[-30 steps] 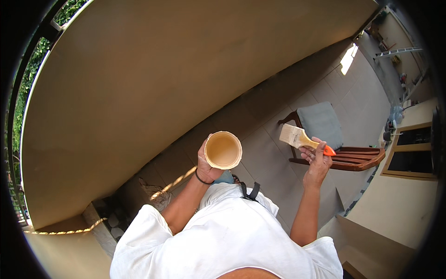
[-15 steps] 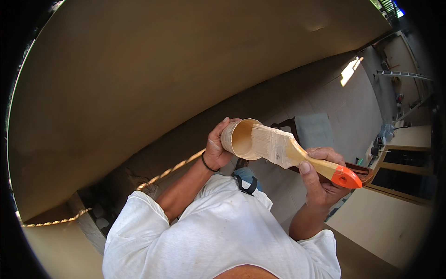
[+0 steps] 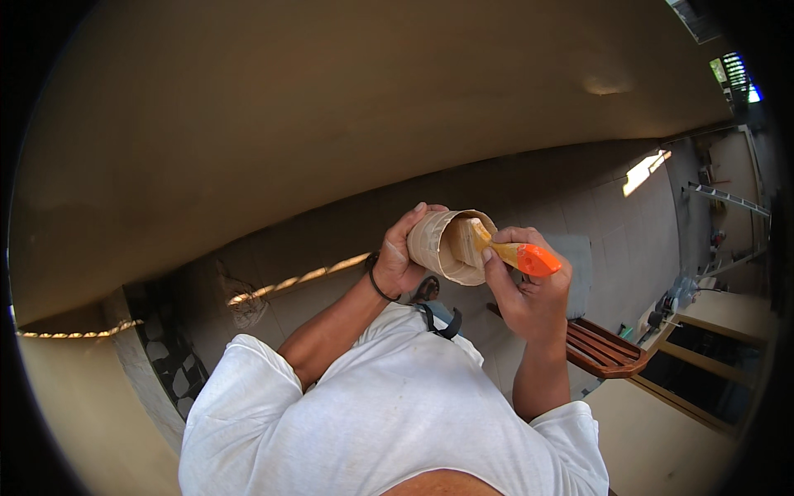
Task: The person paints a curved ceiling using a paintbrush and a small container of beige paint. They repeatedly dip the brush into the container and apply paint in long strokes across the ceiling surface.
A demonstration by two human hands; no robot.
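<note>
left hand [image 3: 402, 255]: wrapped round cup [image 3: 428, 240] — likely light, thin-walled; hold its side
right hand [image 3: 532, 285]: pinching brush [image 3: 514, 251] — likely stiff, soft-tipped, tip inside cup; take orange end

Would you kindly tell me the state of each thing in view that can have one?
Cup, uncovered and tilted, contents not clear
Brush, bristle end inside the cup
Left hand, closed around the cup
Right hand, gripping the brush
Wristband, worn
Shirt, worn
Chair, partly hidden behind the right hand
</note>
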